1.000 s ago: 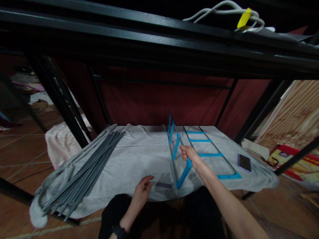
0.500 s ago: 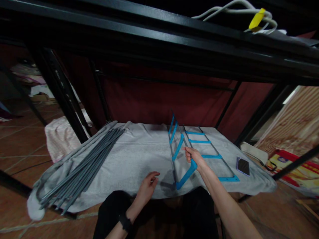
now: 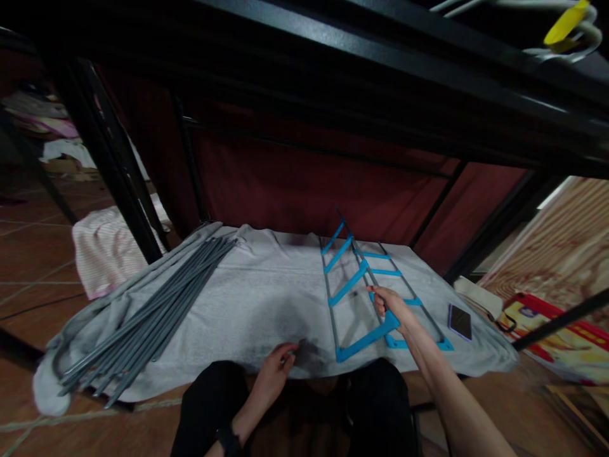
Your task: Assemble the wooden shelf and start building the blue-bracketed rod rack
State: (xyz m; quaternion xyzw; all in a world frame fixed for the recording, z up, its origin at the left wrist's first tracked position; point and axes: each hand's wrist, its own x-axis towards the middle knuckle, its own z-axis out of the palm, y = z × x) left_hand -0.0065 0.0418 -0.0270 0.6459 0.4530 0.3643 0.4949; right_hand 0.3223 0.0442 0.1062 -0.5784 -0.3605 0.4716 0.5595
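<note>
Right hand [image 3: 390,306], nearer, clamped on raised rail of 4-rung frame [image 3: 364,341], tilted on gray cloth [image 3: 257,292], long axis running away from person. Left hand [image 3: 277,368] empty, fingers loosely curled, off frame's left. 2nd frame [image 3: 386,273] flat at right.

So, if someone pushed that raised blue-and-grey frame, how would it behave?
The frame is probably fairly stiff: its long rods look straight. It may be light, as the right hand alone holds one side up. Tilted on its other long side, it would likely tip flat if released.
</note>
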